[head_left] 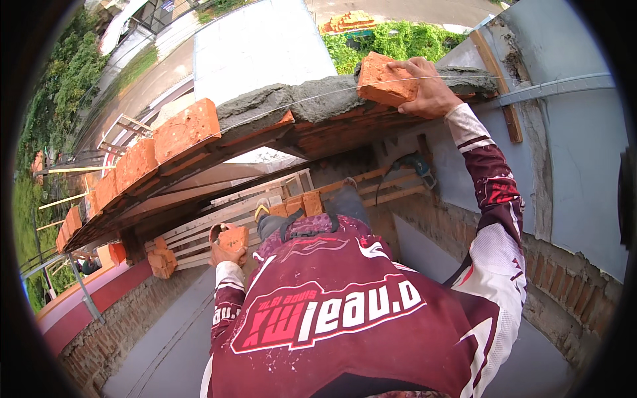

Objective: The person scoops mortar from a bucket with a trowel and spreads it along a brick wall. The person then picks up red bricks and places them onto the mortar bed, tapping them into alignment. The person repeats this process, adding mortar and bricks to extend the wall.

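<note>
My right hand (428, 89) grips an orange brick (385, 81) at the top of the wall, with fingers over its upper face and thumb at its near side. Under and beside that brick runs a bed of wet grey mortar (325, 98) along the wall top. A thin white string (295, 103) stretches along the course, passing at the brick. Lower down, close to my body, my left hand (216, 247) is closed round a second orange brick (233, 240). Bricks set in a row (186, 127) continue along the wall to the left.
Below me lies a slatted wooden platform (199, 229) with several loose bricks (306, 204) by my feet. A teal power tool (418, 166) rests near the right wall. An upright wooden batten (494, 79) stands at the wall's right end. Beyond the wall is a drop towards greenery (405, 41).
</note>
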`<act>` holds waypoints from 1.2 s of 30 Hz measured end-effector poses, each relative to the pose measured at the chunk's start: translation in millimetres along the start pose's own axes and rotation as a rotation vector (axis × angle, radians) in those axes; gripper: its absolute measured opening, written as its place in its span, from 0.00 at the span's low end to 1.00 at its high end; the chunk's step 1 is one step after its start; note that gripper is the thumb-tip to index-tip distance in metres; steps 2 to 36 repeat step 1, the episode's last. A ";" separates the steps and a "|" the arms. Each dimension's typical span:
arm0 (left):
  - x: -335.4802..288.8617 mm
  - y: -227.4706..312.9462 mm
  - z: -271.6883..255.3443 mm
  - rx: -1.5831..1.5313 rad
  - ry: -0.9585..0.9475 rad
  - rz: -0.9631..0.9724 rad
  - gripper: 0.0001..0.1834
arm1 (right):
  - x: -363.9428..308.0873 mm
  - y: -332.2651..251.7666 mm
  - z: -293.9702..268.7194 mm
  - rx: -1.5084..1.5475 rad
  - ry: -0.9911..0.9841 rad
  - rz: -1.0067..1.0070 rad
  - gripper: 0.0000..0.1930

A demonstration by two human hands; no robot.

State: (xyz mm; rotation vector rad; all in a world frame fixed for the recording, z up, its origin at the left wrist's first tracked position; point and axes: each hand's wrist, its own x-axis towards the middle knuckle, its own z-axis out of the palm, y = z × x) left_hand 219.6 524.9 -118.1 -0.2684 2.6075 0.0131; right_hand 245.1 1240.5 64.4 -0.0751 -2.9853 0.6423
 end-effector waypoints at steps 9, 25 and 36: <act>-25.3 -55.1 -1.0 -0.011 0.000 -0.006 0.62 | 12.9 1.9 -1.0 -0.047 -0.037 -0.034 0.46; -25.3 -55.1 -1.0 -0.011 0.000 -0.006 0.62 | 12.9 1.9 -1.0 -0.047 -0.037 -0.034 0.46; -25.3 -55.1 -1.0 -0.011 0.000 -0.006 0.62 | 12.9 1.9 -1.0 -0.047 -0.037 -0.034 0.46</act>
